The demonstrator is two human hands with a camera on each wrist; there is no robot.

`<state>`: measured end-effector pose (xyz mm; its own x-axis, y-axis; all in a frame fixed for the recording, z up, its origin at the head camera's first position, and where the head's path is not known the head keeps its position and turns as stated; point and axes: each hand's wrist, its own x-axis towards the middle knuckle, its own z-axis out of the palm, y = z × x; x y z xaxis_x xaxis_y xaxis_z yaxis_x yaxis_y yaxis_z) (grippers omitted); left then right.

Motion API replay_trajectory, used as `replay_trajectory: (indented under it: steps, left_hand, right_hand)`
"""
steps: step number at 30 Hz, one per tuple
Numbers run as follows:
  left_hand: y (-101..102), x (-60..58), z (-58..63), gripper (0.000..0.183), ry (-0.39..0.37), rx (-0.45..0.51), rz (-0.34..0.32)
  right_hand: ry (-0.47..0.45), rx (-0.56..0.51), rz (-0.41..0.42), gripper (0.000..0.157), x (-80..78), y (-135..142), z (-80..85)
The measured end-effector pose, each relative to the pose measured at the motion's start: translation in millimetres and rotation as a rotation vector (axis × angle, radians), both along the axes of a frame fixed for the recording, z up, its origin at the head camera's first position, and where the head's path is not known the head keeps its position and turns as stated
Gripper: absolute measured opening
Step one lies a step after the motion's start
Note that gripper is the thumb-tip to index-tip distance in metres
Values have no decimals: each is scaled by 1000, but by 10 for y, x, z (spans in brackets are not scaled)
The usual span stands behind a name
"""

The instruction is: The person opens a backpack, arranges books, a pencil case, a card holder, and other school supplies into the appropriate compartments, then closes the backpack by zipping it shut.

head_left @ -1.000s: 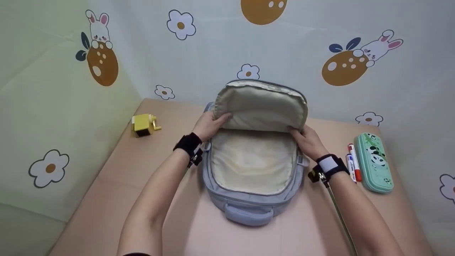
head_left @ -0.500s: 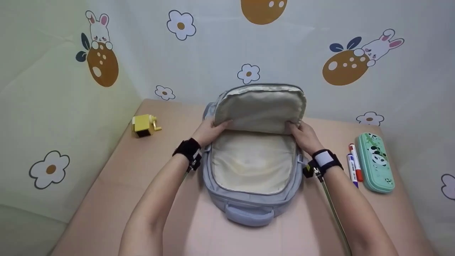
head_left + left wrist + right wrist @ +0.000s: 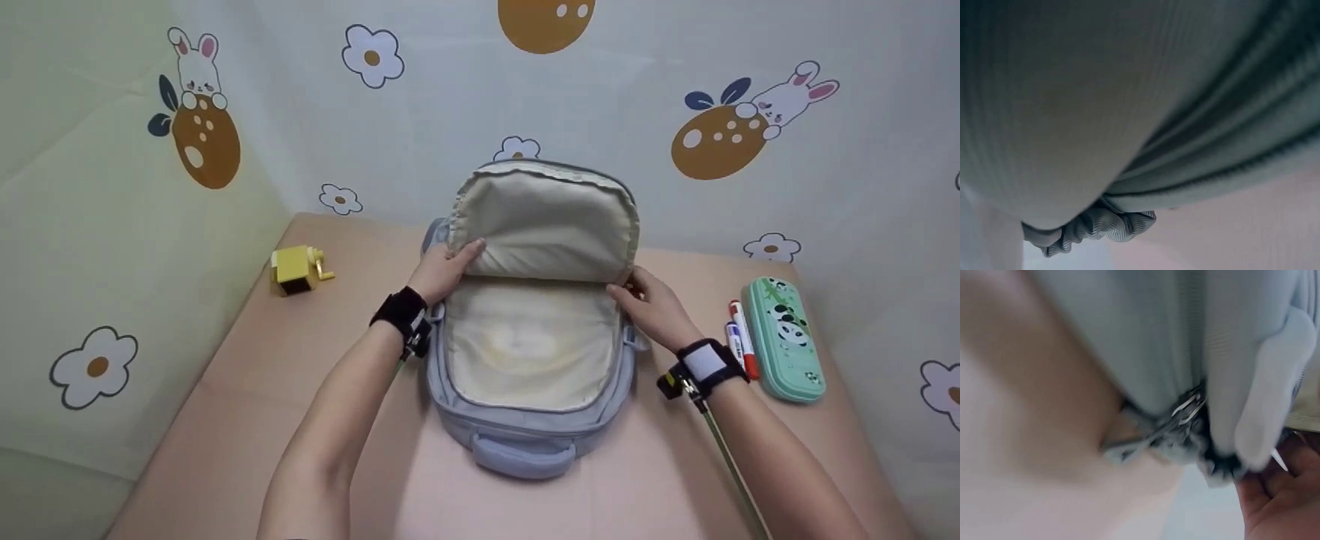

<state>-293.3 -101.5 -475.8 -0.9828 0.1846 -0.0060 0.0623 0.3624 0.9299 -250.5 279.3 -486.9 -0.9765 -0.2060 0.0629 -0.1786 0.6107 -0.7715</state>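
With the pale blue-grey fabric backpack (image 3: 532, 352) lying mid-bench (image 3: 225, 420), long axis approx 12-to-6 and its padded carry handle (image 3: 525, 457) at 6, the soft cream-lined flap (image 3: 551, 221) stands folded up toward 12. L hand (image 3: 442, 270) holds the flap's lower L edge, at abt 10 o'clock from bag centre: thumb laid on the lining, other fingers behind, gap closed down to cloth thickness. R hand (image 3: 652, 307), at abt 3, has fingers curled at the flap's lower R edge, thumb in front; tips part hidden, so can't tell how firm. L wrist cam is mostly cloth, no help w/ L fingers. Key relation, I'd judge: hands straddle the fold, abt equally near, w/ flap rim toward 12 and the cream-lined bay at 4 from L hand, 8 from R. Yellow boxy crank gadget (image 3: 294, 268), prob. a sharpener, sits betw. 9 and 10, L hand nearer; red-and-white marker (image 3: 744, 341), blue-and-white marker (image 3: 733, 349) and mint-green oblong panda-print case (image 3: 785, 339) at abt 3, R hand nearer.
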Motion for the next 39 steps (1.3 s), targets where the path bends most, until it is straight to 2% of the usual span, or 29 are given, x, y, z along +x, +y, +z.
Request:
replay_trajectory:
  steps: [4,10,13,18,24,33,39]
  left_hand:
    - [-2,-5,-10,64,3,-2,-1]
    - [10,-3,-10,65,-7,-23,-1]
    - [14,-1,7,65,-9,-39,4]
    - [19,2,14,64,-17,-41,15]
    - [18,16,12,63,4,-49,16]
    - [22,19,8,63,-12,-43,13]
    - [17,33,11,63,-17,-37,2]
  right_hand:
    - [57,134,-48,57,227,262,58]
    - [73,199,-221,56,458,777,178]
    - [26,246,-305,60,498,1023,226]
    - [-118,344,-379,76,471,1360,231]
    - [-159,537,-437,88,490,1572,113]
    - [-348,509,-475,89,525,1723,-12]
    - [-349,464,-490,87,519,1739,-52]
